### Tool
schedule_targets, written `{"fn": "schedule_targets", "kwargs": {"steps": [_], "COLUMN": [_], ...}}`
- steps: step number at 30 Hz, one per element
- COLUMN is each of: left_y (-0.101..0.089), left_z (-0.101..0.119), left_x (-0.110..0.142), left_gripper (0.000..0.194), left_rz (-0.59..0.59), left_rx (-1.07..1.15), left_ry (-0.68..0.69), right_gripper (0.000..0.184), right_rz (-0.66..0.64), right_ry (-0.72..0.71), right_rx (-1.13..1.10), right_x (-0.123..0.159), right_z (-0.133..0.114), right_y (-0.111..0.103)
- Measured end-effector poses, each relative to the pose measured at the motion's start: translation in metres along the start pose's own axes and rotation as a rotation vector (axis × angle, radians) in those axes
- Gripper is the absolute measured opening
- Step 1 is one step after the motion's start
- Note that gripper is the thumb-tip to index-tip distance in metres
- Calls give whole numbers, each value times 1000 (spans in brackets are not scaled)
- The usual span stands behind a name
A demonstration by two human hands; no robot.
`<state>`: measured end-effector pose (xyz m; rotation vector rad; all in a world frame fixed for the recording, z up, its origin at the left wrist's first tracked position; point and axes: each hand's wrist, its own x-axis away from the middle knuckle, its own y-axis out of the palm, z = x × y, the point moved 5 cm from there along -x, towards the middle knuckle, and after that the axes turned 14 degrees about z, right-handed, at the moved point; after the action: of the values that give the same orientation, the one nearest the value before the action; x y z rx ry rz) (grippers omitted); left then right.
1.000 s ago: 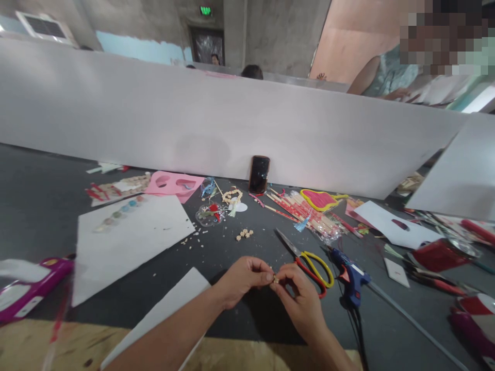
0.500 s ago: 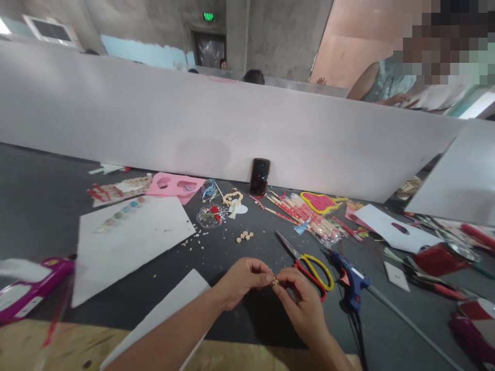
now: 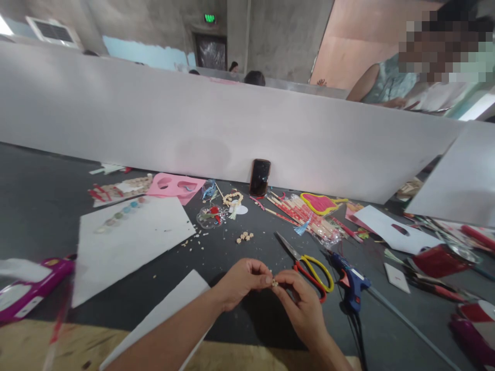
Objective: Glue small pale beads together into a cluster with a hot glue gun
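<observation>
A green sign [image 3: 210,18] is glowing on the grey wall [image 3: 278,36] above a dark door [image 3: 211,51]; a long white panel [image 3: 162,118] is standing across the dark surface [image 3: 34,206].

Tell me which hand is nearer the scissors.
Right. The right hand is just beside the red and yellow handles of the scissors; the left hand is farther off, to their left.
</observation>
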<state>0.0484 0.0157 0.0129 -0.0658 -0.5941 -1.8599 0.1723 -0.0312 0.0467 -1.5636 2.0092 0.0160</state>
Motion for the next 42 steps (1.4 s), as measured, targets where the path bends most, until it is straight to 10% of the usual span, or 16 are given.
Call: {"fn": "schedule_targets", "kwargs": {"steps": [42], "left_y": [3], "left_z": [-5], "left_x": [-2], "left_gripper": [29], "left_rz": [-8], "left_rx": [-80], "left_ry": [84], "right_gripper": [7], "right_rz": [44], "right_ry": [-129], "right_rx": [-4], "right_x": [2], "right_z": [2], "right_y": [0]}}
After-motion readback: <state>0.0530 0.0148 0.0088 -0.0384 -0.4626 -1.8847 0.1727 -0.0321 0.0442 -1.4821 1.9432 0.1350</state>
